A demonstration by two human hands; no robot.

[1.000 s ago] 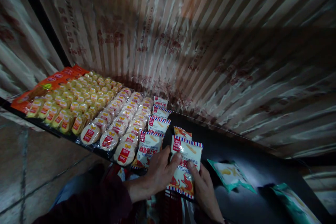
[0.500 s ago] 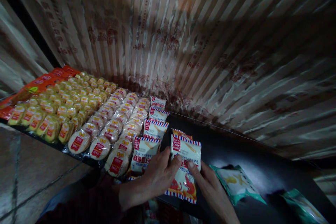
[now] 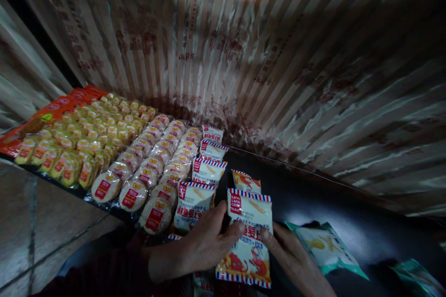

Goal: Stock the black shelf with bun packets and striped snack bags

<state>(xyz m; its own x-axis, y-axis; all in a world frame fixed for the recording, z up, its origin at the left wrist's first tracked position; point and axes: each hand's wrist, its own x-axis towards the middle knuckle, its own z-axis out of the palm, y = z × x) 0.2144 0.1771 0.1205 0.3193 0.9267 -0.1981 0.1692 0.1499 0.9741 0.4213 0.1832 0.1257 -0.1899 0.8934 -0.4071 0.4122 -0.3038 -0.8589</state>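
Between my two hands is a white snack bag (image 3: pixel 253 213) with red-and-blue striped ends and orange pictures at its lower part. My left hand (image 3: pixel 207 236) grips its left side, thumb on the front. From the right, my right hand (image 3: pixel 291 246) closes on the other edge, thumb also on the printed face. Just behind the held bag lies another snack bag (image 3: pixel 245 181), partly covered. A column of matching snack bags (image 3: pixel 195 204) runs back along the shelf to the left of my hands.
Round rice crackers in clear wrap (image 3: pixel 134 195) fill rows on the left, beside small yellow packs (image 3: pixel 69 167) and orange bags (image 3: pixel 55 106). Green-edged snack bags (image 3: pixel 325 246) lie on the black shelf (image 3: pixel 296 185) to the right. A striped plastic sheet (image 3: pixel 209 46) hangs behind.
The held snack bag has moved slightly down and towards me with both hands. More of the bag lying behind it shows now.
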